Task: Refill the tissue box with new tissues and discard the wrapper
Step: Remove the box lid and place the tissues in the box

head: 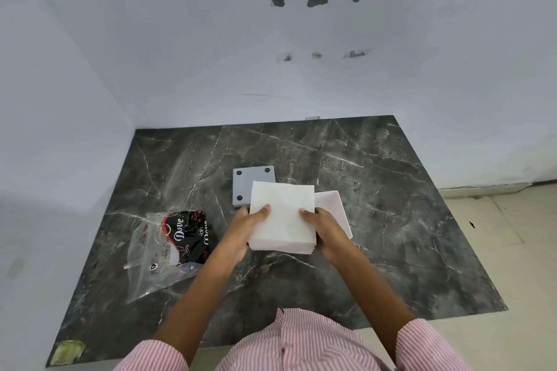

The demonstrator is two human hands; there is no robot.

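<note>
Stack of white tissues (283,217) is clamped between left hand (241,230) and right hand (327,229), thumbs on top, above the marble tabletop (376,205). White tissue box (334,209) sits just behind; its grey base plate (248,182) lies detached. Empty wrapper (171,247) lies left (not yet discarded). Recommend keeping edges squared and lowering the stack level into the box.

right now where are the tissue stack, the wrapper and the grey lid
tissue stack (284,217), head view, middle of top sheet
wrapper (180,238), head view, dark printed part
grey lid (244,184), head view, bare flat face
</note>
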